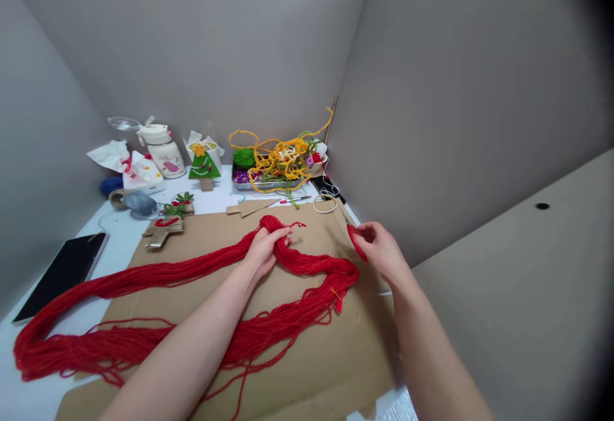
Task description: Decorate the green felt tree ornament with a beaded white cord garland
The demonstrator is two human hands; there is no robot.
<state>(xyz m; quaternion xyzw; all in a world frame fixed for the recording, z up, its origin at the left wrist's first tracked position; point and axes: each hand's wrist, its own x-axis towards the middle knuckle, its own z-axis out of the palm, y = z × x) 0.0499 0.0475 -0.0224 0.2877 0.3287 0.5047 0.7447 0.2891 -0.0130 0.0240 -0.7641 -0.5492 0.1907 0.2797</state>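
A big loop of red yarn (158, 274) is spread over a sheet of brown cardboard (201, 235) and hangs past its left side onto the white table. My left hand (267, 248) is closed around the far strand of this skein, with a short loose end sticking out by the fingers. To the right, my right hand (378, 251) grips scissors with red handles (355, 242), their blades pointing away from me. The scissors are apart from the yarn. A thin yellow tie (337, 294) crosses the skein near its right end.
A metal tray (268, 184) at the back holds beads and tangled yellow yarn (283, 158). Left of it stand a felt tree (204, 166) and a white bottle (163, 152). Small cardboard trees (164, 229), grey yarn (140, 203) and a black tablet (62, 274) lie at the left.
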